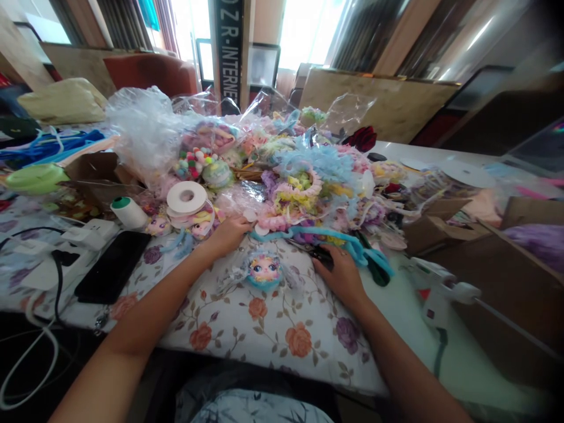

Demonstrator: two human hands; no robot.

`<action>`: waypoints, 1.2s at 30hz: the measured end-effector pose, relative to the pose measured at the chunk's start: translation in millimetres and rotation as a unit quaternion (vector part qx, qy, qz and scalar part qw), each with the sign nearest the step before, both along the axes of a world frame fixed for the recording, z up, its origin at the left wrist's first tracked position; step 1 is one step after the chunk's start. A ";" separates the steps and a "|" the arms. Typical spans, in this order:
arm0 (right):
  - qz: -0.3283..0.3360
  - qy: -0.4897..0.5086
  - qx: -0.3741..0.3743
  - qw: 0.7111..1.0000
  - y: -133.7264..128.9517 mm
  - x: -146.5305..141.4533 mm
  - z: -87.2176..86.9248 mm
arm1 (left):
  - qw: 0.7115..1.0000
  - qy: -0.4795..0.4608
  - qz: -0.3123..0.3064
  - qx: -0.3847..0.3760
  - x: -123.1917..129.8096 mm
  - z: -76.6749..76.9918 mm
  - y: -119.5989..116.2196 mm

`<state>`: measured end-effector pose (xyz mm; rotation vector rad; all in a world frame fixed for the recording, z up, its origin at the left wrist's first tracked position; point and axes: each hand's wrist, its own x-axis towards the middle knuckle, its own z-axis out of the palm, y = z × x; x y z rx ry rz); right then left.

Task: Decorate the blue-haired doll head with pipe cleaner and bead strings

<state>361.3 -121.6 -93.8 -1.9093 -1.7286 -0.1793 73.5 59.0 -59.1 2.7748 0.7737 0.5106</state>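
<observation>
My left hand (231, 232) reaches to the front edge of a pile of pastel trims, its fingers bent together. Just right of its fingertips lies one end of a light-blue fuzzy strip (304, 231); whatever is in the fingers is hidden. A pair of black-handled scissors (322, 255) is in my right hand (343, 275), the blades pointing left. The blue strip runs just beyond that hand and bunches up on its right. Between my hands, nearer me, a doll-face ornament (264, 269) with blue trim and clear ruffles lies face up on the floral tablecloth (247, 335).
On the left are a ribbon spool (187, 197), a thread cone (128, 212), a black phone (113, 265) and a power strip (55, 267) with cables. A white glue gun (440, 288) and a cardboard box (506, 299) are on the right. Another dark-handled tool (377, 267) lies beside the strip.
</observation>
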 end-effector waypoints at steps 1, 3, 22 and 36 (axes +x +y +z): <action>0.002 0.000 0.000 1.000 1.6 1.3 -0.3 | 1.000 -0.003 0.002 0.001 -2.2 0.7 -1.0; 0.003 0.008 0.004 1.000 1.7 2.1 -1.2 | 1.000 -0.010 0.009 0.000 -7.7 3.3 -4.7; 0.005 0.006 0.011 1.000 -13.2 -6.5 0.8 | 0.996 -0.002 0.084 0.018 55.7 12.4 -4.8; 0.014 -0.004 -0.005 1.000 -12.0 -3.0 1.0 | 0.984 -0.133 0.117 -0.031 56.3 26.0 52.9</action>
